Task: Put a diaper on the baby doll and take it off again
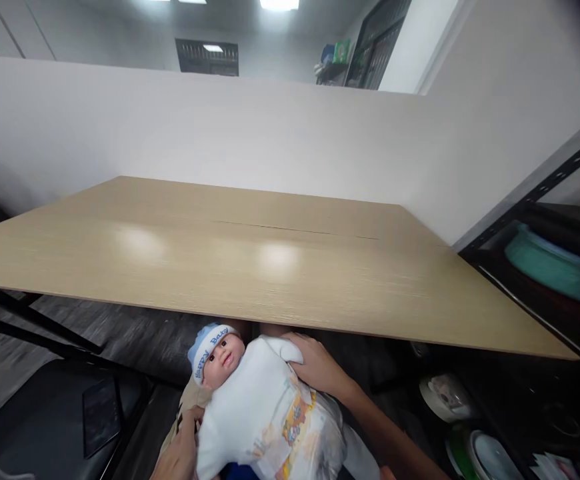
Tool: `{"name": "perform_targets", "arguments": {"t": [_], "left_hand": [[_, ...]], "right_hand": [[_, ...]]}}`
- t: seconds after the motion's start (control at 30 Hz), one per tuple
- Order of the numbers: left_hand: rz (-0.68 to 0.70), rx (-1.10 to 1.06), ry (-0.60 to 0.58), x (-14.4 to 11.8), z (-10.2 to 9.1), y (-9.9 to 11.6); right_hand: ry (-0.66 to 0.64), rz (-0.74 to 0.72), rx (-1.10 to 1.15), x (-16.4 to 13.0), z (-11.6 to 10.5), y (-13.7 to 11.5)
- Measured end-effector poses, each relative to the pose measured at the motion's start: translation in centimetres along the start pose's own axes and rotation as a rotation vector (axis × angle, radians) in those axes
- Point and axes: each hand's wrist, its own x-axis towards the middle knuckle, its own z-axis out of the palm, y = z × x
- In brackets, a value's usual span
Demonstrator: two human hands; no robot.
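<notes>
A baby doll (250,400) in a white top, a printed diaper and a blue-and-white cap lies low in the head view, below the near edge of a wooden table (250,267). My left hand (183,450) grips the doll's side at its lower left. My right hand (320,367) is pressed on the doll's shoulder and upper arm on the right. The doll's face is turned up toward me. Its legs are cut off by the bottom edge of the view.
A white partition wall (220,127) stands behind the table. A black metal shelf (545,200) on the right holds a teal bowl (555,263), with dishes (485,453) lower down. A dark case with a tablet (101,413) sits at lower left.
</notes>
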Motion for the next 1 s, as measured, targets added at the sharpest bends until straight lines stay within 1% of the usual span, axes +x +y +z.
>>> {"name": "perform_targets", "arguments": {"t": [0.07, 0.1, 0.13, 0.2, 0.23, 0.3, 0.4, 0.47, 0.53, 0.6, 0.63, 0.67, 0.7, 0.77, 0.83, 0.9, 1.0], "left_hand": [[-0.007, 0.009, -0.015, 2.0, 0.4, -0.3], [-0.008, 0.012, -0.022, 2.7, 0.6, -0.4], [-0.006, 0.013, -0.027, 3.0, 0.8, -0.5], [0.002, 0.013, -0.031, 2.8, 1.0, -0.7], [0.008, 0.012, -0.031, 2.2, 1.0, -0.9], [0.023, 0.009, -0.028, 0.4, 0.7, -1.5], [0.034, 0.008, -0.027, -3.7, -0.3, -3.1], [0.052, 0.003, -0.020, -6.3, -1.2, -4.2], [0.108, -0.032, 0.026, -7.7, -1.9, -4.4], [0.186, -0.108, 0.068, -7.6, -2.2, -3.4], [0.225, -0.152, 0.068, -7.0, -2.2, -2.4], [0.268, -0.193, 0.041, -6.3, -2.0, -1.1], [0.317, -0.223, -0.013, -5.4, -1.6, 0.2], [0.443, -0.241, -0.177, -3.7, -0.8, 2.7], [0.537, -0.220, -0.305, -2.4, 0.1, 4.5], [0.561, -0.199, -0.342, -1.4, 1.0, 5.3], [0.541, -0.201, -0.332, -0.7, 1.9, 5.5]], "right_hand": [[-0.029, 0.064, 0.029, 0.4, 1.7, 2.2], [-0.030, 0.093, 0.036, 0.3, 2.3, 3.2], [-0.019, 0.115, 0.036, 0.0, 2.8, 4.0], [0.004, 0.137, 0.038, -1.3, 3.0, 4.9], [0.021, 0.136, 0.054, -2.1, 2.7, 5.1], [0.029, 0.127, 0.122, -3.8, 1.9, 4.6], [-0.023, 0.131, 0.241, -5.8, 0.6, 2.8], [-0.044, 0.137, 0.271, -6.5, 0.1, 1.5], [-0.015, 0.134, 0.272, -6.7, 0.1, 0.6], [0.021, 0.135, 0.252, -6.6, 0.3, 0.2], [0.036, 0.135, 0.233, -6.5, 0.4, 0.1], [0.046, 0.130, 0.211, -6.4, 0.4, 0.0], [0.049, 0.120, 0.188, -6.3, 0.4, 0.0], [0.048, 0.097, 0.145, -6.1, 0.4, 0.1], [0.044, 0.079, 0.119, -6.0, 0.6, 0.6], [0.049, 0.080, 0.118, -5.8, 0.9, 1.7], [0.102, 0.127, 0.106, -5.4, 1.8, 4.4]]}}
